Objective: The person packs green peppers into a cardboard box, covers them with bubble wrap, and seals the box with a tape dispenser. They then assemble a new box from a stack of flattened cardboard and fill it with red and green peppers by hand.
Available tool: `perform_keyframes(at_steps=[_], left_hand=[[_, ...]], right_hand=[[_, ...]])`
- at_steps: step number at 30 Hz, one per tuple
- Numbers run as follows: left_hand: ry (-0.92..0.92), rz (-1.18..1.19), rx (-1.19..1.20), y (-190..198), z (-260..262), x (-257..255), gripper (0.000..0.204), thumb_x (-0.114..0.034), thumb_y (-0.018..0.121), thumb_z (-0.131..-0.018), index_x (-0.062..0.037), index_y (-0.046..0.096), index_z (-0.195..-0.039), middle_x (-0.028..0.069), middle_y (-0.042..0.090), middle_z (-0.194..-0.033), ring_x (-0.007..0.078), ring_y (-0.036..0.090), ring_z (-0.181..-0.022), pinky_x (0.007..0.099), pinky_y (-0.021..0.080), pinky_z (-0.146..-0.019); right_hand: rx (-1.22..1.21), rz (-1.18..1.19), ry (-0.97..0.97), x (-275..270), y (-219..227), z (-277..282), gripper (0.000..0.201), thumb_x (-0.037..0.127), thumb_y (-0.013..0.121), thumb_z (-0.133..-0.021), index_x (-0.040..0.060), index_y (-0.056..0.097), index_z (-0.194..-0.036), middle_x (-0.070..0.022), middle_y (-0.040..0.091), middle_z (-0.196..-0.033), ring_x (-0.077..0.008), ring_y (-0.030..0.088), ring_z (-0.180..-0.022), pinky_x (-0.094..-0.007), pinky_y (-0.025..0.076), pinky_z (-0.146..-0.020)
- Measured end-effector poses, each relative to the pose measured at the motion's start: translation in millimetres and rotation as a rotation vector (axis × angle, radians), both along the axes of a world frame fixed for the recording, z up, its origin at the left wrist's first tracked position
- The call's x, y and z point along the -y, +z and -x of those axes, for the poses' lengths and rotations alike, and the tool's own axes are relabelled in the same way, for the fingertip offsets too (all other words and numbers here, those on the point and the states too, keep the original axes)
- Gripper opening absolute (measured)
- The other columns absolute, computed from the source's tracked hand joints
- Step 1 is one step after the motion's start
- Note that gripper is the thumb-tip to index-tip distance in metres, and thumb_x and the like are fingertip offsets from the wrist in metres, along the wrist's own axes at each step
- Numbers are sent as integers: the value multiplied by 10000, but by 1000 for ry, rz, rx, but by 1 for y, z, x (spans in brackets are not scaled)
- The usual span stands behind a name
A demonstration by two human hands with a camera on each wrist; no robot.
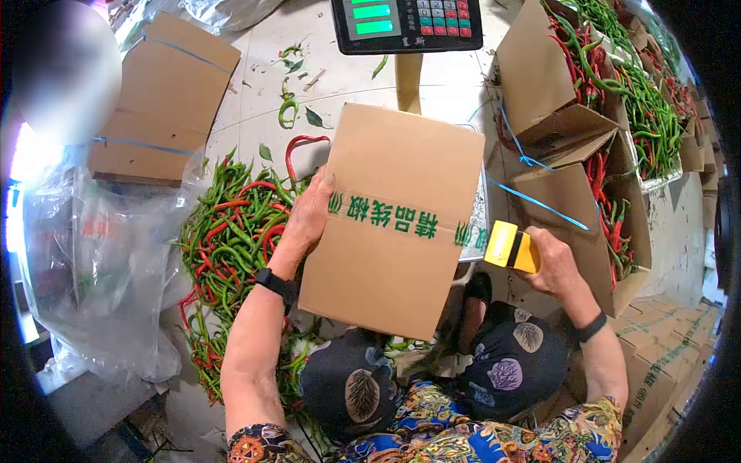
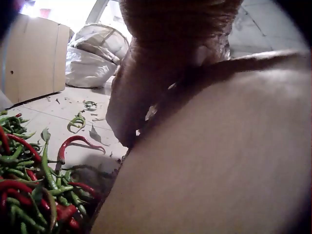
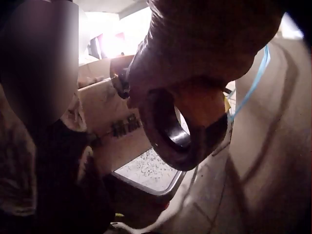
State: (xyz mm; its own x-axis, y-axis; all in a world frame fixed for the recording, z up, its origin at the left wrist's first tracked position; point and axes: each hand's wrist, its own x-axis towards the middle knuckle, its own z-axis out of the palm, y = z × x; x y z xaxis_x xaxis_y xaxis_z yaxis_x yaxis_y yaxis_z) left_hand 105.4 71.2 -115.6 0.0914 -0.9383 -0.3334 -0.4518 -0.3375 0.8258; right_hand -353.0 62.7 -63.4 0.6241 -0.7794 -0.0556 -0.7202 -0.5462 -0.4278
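A closed cardboard box with green printing sits tilted in front of the person, partly over the scale's metal platform. The left hand holds the box at its left side; in the left wrist view that hand lies along the edge of the box, its fingertips partly hidden. Off the box's right side, the right hand grips a yellow tape dispenser. The right wrist view shows the same hand round the dark ring of the dispenser, above the platform.
A pile of green and red chillies lies on the floor at left, near clear plastic bags. A scale display stands at the top. Open boxes of chillies line the right, with flattened cartons below and blue string beside them.
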Motion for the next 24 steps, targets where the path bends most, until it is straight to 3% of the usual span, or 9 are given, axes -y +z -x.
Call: perform_keyframes(at_steps=[1,4,7,12,14,20,21,23,24], left_hand=[[-9,-5,2,-4,-1,-2,668,-531,300,-1022,-42,361,-1473,179,467,-1453,368,460,-1322,389,334,-1099],[130,-123,-573,-21,-8,-4,622,-444,369,-1042,29,385,-1446,118,528,-1391,215,525,-1234,349,411,-1053],[175,-243,-824,-7,-7,-12,623,-479,382,-1032,-7,416,-1438,111,541,-1374,204,548,-1213,349,467,-1001],[319,-309,-936,18,25,-9,631,-504,405,-1017,-27,429,-1430,100,559,-1355,201,570,-1183,350,494,-972],[375,-304,-926,11,38,-12,641,-512,411,-1013,-27,425,-1431,98,562,-1352,205,578,-1173,348,493,-974],[271,-424,-1291,-35,74,-2,625,-527,401,-1012,-55,452,-1418,85,561,-1350,173,597,-1127,328,493,-971],[260,-424,-1292,-33,73,-2,625,-527,401,-1012,-55,452,-1418,85,561,-1350,173,597,-1127,328,493,-971],[264,-491,-979,-21,62,2,634,-539,363,-1021,-45,470,-1404,81,555,-1356,165,606,-1103,319,494,-956],[124,-355,-681,-34,49,3,644,-521,322,-1036,-16,452,-1414,100,532,-1382,183,564,-1183,323,443,-1019]], right_hand=[[62,2,-1,-1,-19,2,627,185,800,-661,44,483,-1183,-194,595,-960,-408,628,-865,-456,533,-724],[153,-136,-15,2,-62,-23,605,138,777,-650,29,470,-1159,-216,586,-969,-437,609,-908,-474,523,-747],[225,-201,-35,2,-77,-40,558,129,764,-652,27,477,-1121,-217,583,-945,-434,609,-889,-469,520,-733],[267,-116,-106,-5,-74,-32,523,135,771,-635,22,518,-1079,-199,583,-857,-410,613,-792,-441,512,-674],[223,-51,-99,-7,-54,-12,520,135,782,-624,14,540,-1068,-181,578,-816,-387,619,-741,-426,511,-642],[-53,-6,-65,16,84,-20,527,87,771,-598,0,505,-1044,-193,576,-855,-399,615,-782,-451,504,-663],[-129,-68,-67,21,99,-30,544,70,767,-583,5,488,-1046,-189,572,-862,-404,613,-811,-466,506,-676],[-154,-76,-59,23,104,-51,564,104,787,-583,15,484,-1051,-204,579,-875,-428,606,-818,-470,496,-720],[-169,-54,-65,22,111,-69,554,107,785,-587,21,474,-1037,-196,578,-878,-412,611,-811,-467,507,-700]])
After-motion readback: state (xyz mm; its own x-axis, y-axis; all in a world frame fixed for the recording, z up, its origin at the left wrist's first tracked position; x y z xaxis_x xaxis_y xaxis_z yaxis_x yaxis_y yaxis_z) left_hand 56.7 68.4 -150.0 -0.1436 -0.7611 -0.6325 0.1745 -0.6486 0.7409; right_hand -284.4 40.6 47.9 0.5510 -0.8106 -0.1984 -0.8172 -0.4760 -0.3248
